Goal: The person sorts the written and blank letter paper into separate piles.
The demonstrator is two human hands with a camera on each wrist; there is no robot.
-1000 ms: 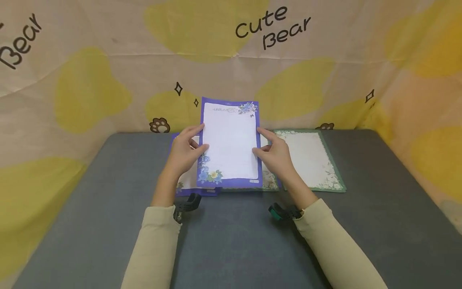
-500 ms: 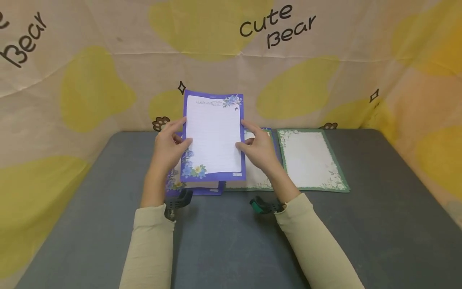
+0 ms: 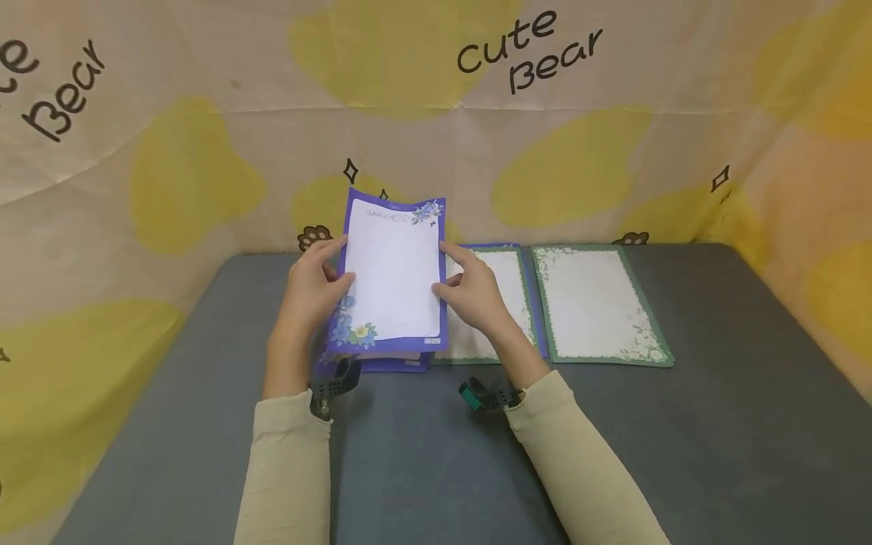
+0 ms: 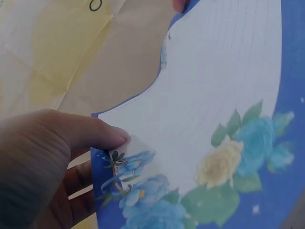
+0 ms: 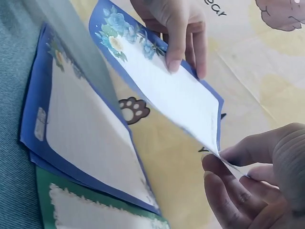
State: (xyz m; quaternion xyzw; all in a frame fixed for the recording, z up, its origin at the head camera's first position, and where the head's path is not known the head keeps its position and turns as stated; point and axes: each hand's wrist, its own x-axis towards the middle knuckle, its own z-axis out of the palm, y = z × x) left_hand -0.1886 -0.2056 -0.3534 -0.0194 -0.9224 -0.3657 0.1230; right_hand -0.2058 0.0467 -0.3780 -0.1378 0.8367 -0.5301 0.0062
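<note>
Purple-bordered floral letter paper (image 3: 391, 276) is held up off the dark grey table (image 3: 409, 469), above a pile of purple-bordered sheets (image 5: 90, 119) and bowing between the two hands. The left hand (image 3: 315, 284) pinches its left edge, thumb on the front and fingers behind; the right hand (image 3: 477, 291) pinches the right edge between thumb and fingers. A line of script and smaller print run along its top, too small to read, and a pale label box sits in the lower right border, its lettering illegible. Beside the pile lies a green-bordered floral sheet (image 3: 500, 291) with purple edges showing beneath it; farther right lies another green-bordered sheet (image 3: 599, 306). On the backdrop cloth (image 3: 402, 144), black lettering reads "cute Bear", with "Bear" again at the left.
</note>
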